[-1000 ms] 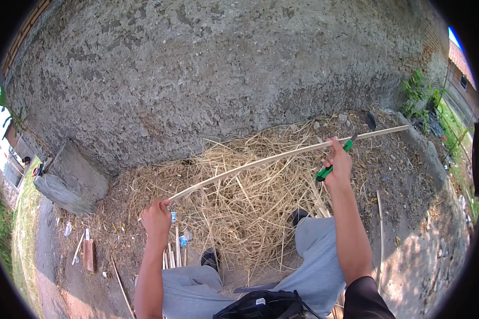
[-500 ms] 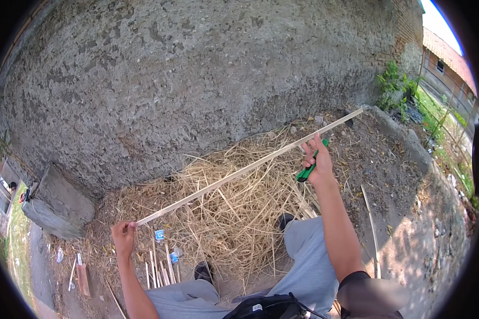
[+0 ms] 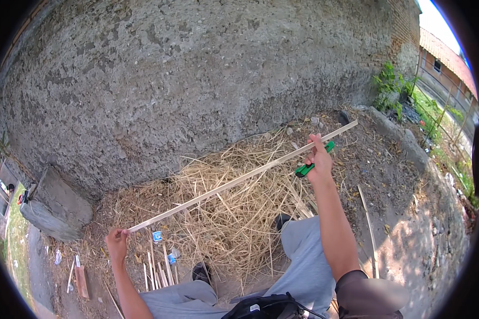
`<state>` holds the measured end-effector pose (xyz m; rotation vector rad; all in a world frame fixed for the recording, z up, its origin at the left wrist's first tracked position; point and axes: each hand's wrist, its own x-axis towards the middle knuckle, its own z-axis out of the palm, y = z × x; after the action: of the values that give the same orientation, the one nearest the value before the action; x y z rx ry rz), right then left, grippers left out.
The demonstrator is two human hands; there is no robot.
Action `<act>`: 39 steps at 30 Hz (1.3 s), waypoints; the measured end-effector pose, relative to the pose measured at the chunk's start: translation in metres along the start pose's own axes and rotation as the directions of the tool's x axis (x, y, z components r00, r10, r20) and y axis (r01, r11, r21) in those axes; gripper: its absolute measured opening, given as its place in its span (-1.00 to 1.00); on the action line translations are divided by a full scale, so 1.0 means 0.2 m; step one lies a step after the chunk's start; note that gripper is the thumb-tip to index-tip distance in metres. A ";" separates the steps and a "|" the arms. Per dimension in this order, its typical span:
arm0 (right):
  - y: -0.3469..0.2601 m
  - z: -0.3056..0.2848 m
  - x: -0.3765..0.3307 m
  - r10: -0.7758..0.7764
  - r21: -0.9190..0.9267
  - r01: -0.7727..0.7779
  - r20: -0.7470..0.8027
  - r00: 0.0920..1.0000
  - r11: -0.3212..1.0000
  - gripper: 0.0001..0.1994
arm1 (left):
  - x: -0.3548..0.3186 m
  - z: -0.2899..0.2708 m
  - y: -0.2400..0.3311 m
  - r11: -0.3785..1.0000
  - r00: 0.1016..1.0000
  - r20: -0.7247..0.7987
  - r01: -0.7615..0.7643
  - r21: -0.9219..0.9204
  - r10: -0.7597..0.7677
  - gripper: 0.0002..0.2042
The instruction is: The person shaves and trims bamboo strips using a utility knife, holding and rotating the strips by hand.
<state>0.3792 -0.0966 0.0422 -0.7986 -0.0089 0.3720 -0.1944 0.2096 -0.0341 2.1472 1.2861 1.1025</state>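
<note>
A long, thin, pale strip of split bamboo or wood [image 3: 239, 179] spans the space before me, rising from lower left to upper right. Its left end is pinched between the thumb and finger of my left hand [image 3: 117, 243]. Near the far right end, the fingers of my right hand [image 3: 319, 161] grip the same strip. That hand also carries a green utility knife [image 3: 306, 170] across its palm; whether a blade sticks out I cannot make out. Beneath the strip lies a heap of straw-like shavings [image 3: 234, 226], between my feet and the wall.
A rough grey wall [image 3: 207, 80] rises close ahead. Beside it at left stands a concrete block [image 3: 58, 207]. Several cut strips [image 3: 158, 271] lie by my left leg, and a longer strip [image 3: 368, 223] lies right of my right arm. Green plants [image 3: 391, 87] grow at the wall's right end.
Both hands have shifted slightly left. The strip's right end has dropped a little, and the right-hand fingers have closed more around the strip. The knife stays in the right hand.
</note>
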 end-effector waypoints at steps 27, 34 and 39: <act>0.26 0.24 -0.24 0.048 0.196 -0.119 0.332 0.942 0.973 -0.70 | -0.05 0.51 1.51 0.744 0.617 0.671 -0.653 0.144 0.411 -0.43; 0.26 0.27 -0.31 0.183 0.052 -0.239 0.494 0.850 0.970 -0.61 | -0.32 0.42 1.50 0.999 0.594 0.803 -0.041 -0.026 0.045 -0.44; 0.31 0.25 -0.41 0.331 -0.393 -0.169 0.391 0.859 0.904 -0.48 | -0.48 0.35 1.35 0.900 0.530 0.803 0.436 0.015 -0.271 -0.44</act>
<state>0.2745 -0.0493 0.0449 -1.0518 -0.4202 0.8225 -0.0165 -0.0036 0.0651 1.7416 1.0280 0.0176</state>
